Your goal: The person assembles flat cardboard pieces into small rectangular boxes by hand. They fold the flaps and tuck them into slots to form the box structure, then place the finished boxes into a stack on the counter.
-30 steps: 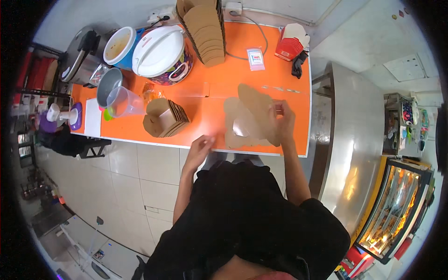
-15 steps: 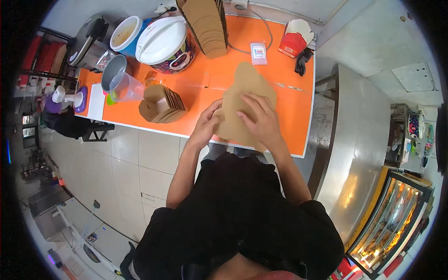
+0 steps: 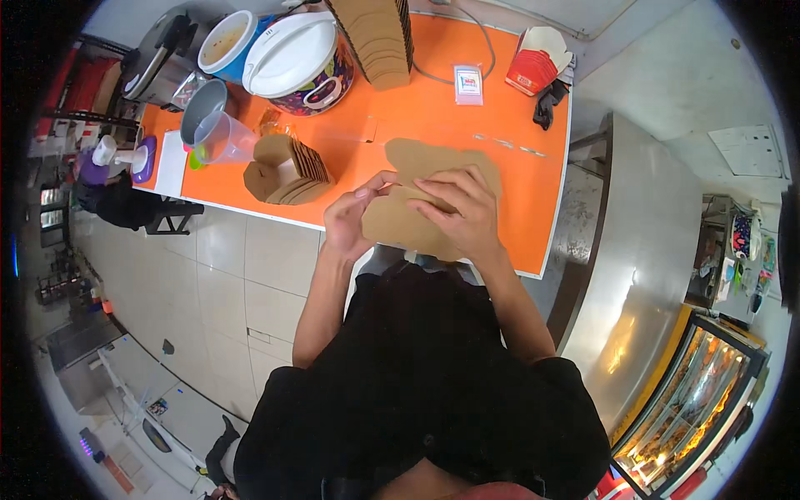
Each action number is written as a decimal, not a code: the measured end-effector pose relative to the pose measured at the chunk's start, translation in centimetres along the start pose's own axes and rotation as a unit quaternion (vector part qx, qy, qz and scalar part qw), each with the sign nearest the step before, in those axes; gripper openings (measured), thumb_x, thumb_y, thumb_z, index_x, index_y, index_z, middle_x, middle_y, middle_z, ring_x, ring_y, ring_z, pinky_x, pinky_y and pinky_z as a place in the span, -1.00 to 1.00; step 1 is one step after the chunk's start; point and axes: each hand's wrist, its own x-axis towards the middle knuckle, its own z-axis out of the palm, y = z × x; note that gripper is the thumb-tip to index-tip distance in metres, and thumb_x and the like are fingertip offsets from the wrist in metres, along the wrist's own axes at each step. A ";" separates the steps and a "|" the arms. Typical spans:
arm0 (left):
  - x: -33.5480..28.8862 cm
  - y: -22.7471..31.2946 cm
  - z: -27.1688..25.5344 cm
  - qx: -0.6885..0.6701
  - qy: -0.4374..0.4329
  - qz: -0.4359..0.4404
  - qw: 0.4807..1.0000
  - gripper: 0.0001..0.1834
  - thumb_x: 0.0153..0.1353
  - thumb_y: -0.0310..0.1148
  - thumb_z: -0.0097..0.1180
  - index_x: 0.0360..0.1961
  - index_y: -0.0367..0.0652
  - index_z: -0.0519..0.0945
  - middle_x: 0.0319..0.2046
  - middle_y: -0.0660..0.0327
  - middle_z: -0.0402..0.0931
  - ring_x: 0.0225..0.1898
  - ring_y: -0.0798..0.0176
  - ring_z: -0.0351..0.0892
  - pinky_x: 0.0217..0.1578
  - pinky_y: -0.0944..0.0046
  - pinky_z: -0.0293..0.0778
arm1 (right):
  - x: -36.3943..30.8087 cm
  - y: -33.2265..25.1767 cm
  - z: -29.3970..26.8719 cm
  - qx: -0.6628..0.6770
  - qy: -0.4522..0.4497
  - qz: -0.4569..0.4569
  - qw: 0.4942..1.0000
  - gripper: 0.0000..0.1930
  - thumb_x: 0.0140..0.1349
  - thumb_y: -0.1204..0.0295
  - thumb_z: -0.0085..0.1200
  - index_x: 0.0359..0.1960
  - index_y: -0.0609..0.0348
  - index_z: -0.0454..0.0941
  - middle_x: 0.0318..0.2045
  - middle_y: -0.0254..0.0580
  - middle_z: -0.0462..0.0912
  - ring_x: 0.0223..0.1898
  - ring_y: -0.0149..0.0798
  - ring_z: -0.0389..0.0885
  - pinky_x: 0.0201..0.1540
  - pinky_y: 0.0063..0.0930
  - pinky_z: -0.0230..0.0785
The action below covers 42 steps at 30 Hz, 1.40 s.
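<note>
A brown cardboard box blank (image 3: 417, 227) with rounded flaps lies at the near edge of the orange table, part of it jutting over the edge. A fold or crease runs across it between my hands. My left hand (image 3: 353, 218) grips its left side, index finger on top near the crease. Over the right part of the blank, my right hand (image 3: 463, 205) rests with bent fingers and thumb pressed to the cardboard. To the left stands a nested stack of opened brown cardboard boxes (image 3: 287, 171).
At the back of the orange table (image 3: 450, 121) rise a tall cardboard stack (image 3: 375, 42) and a white-lidded patterned container (image 3: 292, 62). Red food boxes (image 3: 537, 62) stand far right, beside a small printed packet (image 3: 468, 85). A clear plastic jug (image 3: 225, 137) sits left. A steel counter (image 3: 637, 250) is at right.
The blank has been bent across its middle and its far flap now lies lower and wider. My left hand has shifted slightly left, and my right hand remains on the cardboard.
</note>
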 end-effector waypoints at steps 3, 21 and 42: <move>-0.1 1.1 1.5 0.028 0.035 -0.010 0.999 -0.38 0.36 -0.01 0.01 0.20 -0.35 0.45 0.02 0.02 0.58 0.07 0.18 0.60 0.02 0.25 0.52 | 0.6 -1.2 0.1 0.067 0.004 0.042 0.997 -0.66 -0.13 0.42 0.59 -0.24 0.09 0.83 -0.27 -0.29 0.71 -0.20 -0.14 0.63 -0.16 -0.34 0.54; -1.1 1.5 4.1 0.206 0.244 -0.001 0.948 -0.44 0.46 -0.24 0.23 0.37 -0.22 0.40 0.22 0.16 0.53 0.23 0.23 0.54 0.22 0.15 0.51 | 4.8 -2.9 1.2 0.054 0.019 0.152 0.987 -0.91 0.14 0.54 0.45 -0.32 0.20 0.80 -0.36 -0.19 0.77 -0.37 -0.34 0.73 -0.29 -0.49 0.54; -1.3 4.8 5.4 0.278 0.183 0.100 0.938 -0.55 0.57 -0.30 0.05 0.35 -0.28 0.39 0.14 0.15 0.57 0.17 0.28 0.55 0.16 0.20 0.50 | 7.2 -3.3 3.6 -0.106 -0.072 -0.074 0.989 -0.66 0.24 0.60 0.20 0.01 -0.01 0.78 0.16 -0.24 0.70 -0.09 -0.25 0.80 -0.13 -0.39 0.68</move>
